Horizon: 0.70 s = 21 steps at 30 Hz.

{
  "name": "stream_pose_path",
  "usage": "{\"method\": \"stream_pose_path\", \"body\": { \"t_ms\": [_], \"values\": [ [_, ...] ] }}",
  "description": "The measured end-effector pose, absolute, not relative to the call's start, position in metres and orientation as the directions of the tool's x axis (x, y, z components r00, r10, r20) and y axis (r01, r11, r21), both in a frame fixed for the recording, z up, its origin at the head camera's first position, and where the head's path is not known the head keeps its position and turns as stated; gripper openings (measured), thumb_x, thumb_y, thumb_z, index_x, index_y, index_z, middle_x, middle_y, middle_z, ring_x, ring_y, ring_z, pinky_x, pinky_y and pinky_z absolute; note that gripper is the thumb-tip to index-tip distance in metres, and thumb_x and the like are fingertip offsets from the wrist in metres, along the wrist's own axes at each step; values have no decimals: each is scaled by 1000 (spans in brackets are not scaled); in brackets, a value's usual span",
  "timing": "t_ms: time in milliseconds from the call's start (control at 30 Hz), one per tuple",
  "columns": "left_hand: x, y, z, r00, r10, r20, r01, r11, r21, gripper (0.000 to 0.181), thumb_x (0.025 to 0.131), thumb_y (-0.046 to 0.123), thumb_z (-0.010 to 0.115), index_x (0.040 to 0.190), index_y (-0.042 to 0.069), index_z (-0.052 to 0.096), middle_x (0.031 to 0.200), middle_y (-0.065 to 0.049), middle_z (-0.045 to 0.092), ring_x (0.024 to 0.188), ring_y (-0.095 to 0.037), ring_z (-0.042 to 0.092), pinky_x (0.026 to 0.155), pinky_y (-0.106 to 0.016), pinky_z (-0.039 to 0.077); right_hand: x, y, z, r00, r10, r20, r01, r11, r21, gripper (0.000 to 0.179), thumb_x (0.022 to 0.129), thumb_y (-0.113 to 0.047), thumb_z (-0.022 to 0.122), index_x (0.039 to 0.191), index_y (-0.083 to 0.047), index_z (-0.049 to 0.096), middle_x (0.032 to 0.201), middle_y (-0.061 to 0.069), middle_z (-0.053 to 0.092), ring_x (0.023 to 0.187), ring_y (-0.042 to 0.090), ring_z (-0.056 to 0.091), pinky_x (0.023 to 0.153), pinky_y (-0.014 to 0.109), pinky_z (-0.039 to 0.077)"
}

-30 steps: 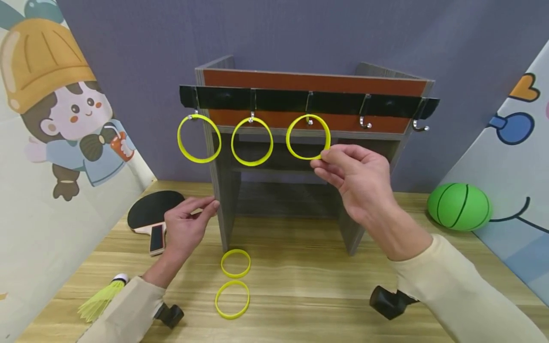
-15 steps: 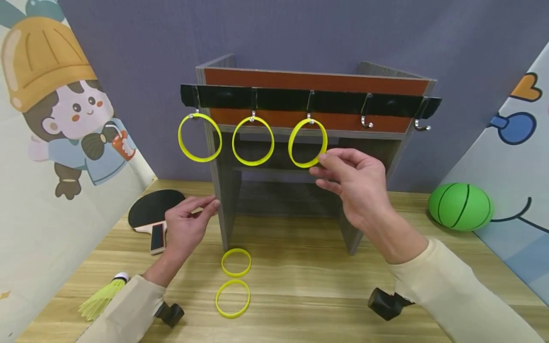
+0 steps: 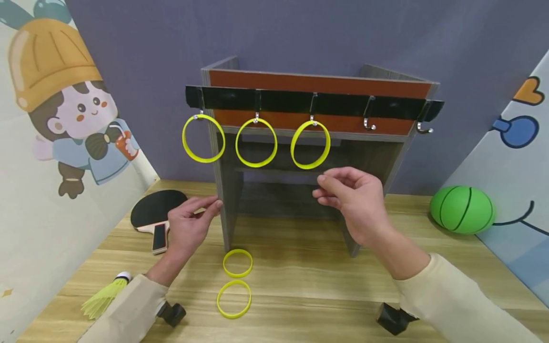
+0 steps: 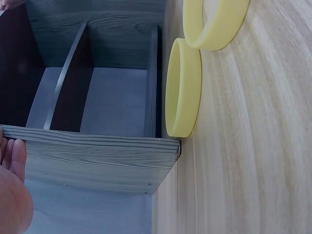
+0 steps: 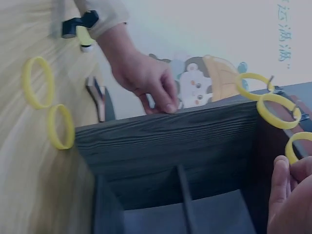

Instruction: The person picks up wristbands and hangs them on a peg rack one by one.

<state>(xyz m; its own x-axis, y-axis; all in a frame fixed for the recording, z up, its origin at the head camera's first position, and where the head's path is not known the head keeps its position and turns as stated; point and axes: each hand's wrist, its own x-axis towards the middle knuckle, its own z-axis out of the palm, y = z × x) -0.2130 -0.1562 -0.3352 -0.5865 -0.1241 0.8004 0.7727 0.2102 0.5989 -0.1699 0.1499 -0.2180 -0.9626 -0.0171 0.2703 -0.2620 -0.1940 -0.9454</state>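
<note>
Three yellow rings hang from hooks on the black rail: the left ring point(image 3: 203, 138), the middle ring point(image 3: 256, 143) and the right ring point(image 3: 310, 145). Just below the right ring is my right hand point(image 3: 353, 202), its fingers loosely bent with nothing between them. In the right wrist view, its fingertips point(image 5: 281, 168) overlap that ring's lower edge. My left hand point(image 3: 193, 224) holds the front edge of the grey shelf's side panel point(image 3: 225, 209) with thumb and fingers. Two more yellow rings lie on the table, a far ring point(image 3: 238, 263) and a near ring point(image 3: 233, 299).
Two metal hooks, a fourth hook point(image 3: 369, 125) and an end hook point(image 3: 424, 128), carry nothing. A table tennis bat point(image 3: 156, 209) and a shuttlecock point(image 3: 107, 295) lie at the left. A green ball point(image 3: 462, 209) rests at the right by the wall.
The right ring has dropped slightly and now hangs on the third hook. My right hand has let it go and moved down. My left hand has stayed at the panel.
</note>
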Motion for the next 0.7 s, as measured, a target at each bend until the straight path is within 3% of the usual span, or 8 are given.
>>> {"method": "stream_pose_path", "body": {
  "t_ms": [367,700],
  "values": [
    [-206,-151,-326,-587,-119,800,770,220,598,16,75,-18,71,90,-11,71,78,-20,66,66,-12,66,61,-19,55,-167,142,-257,-978,-93,188,-184,-47,-982,22,85,-4,71,95,13,61,83,17,63,66,24,67,64,37,58],
    [-197,-147,-315,-587,-116,801,769,231,596,14,74,-22,68,87,-17,68,76,-25,63,65,-10,66,60,-20,55,-162,127,-298,-985,-164,61,-68,38,-997,10,83,2,69,89,9,63,81,17,64,69,26,67,67,41,57]
  ]
}}
